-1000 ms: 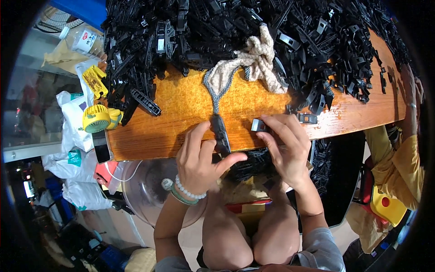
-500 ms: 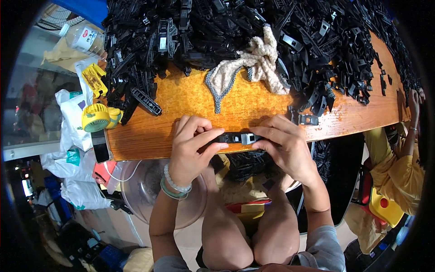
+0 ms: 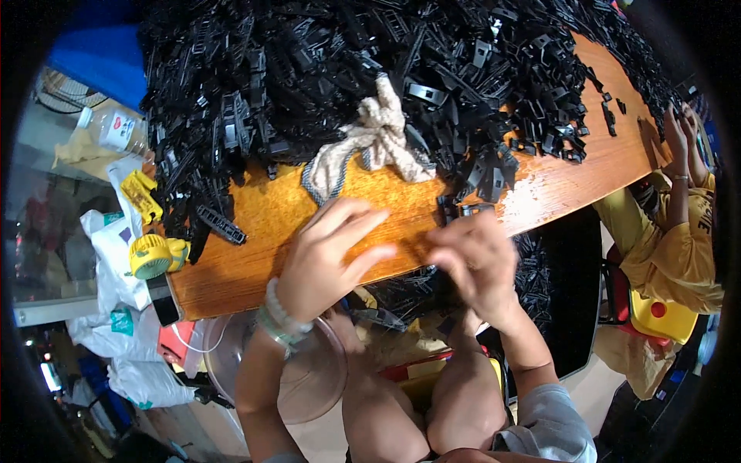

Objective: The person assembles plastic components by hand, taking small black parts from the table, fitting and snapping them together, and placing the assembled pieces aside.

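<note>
Over the front edge of the wooden table, my left hand [image 3: 328, 255] is open, thumb and fingers apart and holding nothing. My right hand [image 3: 482, 262], blurred by motion, has loosely curled fingers with a gap to the thumb; no part shows in it. Just beyond it lie small black plastic clips [image 3: 475, 208]. A knotted beige cloth [image 3: 378, 131] with a dark checked border rests in front of a large heap of black plastic parts [image 3: 309, 85]. Below the table edge, a blurred dark elongated piece [image 3: 382, 318] shows between my hands, above more black parts.
On the left are a yellow fan [image 3: 150, 256], a yellow plastic piece [image 3: 140, 196], white bags [image 3: 116, 266] and a plastic bottle [image 3: 114, 130]. A clear basin [image 3: 309, 386] stands beside my legs. At the right, another person's hands [image 3: 679, 135] work at the table.
The black plastic clip assembly with a grey buckle, gripped between both hands before, has left them. My hands have parted and opened. The view has shifted, moving the tabletop leftward.
</note>
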The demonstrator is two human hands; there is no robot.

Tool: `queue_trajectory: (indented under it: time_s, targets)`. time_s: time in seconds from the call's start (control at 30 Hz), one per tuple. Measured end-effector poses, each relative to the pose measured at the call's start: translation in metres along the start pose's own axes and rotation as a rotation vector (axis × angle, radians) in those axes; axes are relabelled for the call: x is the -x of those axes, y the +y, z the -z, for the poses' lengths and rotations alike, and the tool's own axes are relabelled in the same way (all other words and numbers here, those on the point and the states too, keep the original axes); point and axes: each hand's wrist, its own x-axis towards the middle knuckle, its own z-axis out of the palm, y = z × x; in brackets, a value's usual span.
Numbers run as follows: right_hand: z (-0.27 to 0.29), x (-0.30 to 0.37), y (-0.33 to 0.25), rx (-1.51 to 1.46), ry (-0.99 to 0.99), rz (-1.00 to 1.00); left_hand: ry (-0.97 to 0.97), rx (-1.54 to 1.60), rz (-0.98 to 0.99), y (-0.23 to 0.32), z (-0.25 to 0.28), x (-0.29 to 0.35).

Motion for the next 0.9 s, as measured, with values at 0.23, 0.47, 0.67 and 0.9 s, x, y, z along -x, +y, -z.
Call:
queue_trajectory:
  time_s: [0.23, 0.47, 0.67, 0.9]
  targets:
    - [0.016, -0.028, 0.021, 0.437, 0.163, -0.008, 0.027, -0.559, -0.365, 0.01, -0.054, -0.1]
    - [0.026, -0.033, 0.047, 0.376, 0.2, 0.015, 0.239, -0.243, -0.427, -0.003, -0.056, -0.096]
    - [0.027, -0.027, 0.041, 0.397, 0.357, 0.093, 0.421, 0.713, 0.106, 0.006, -0.023, -0.056]
    - [0.001, -0.029, -0.003, -0.095, 0.045, -0.062, -0.224, -0.317, -0.008, 0.021, 0.0, -0.001]
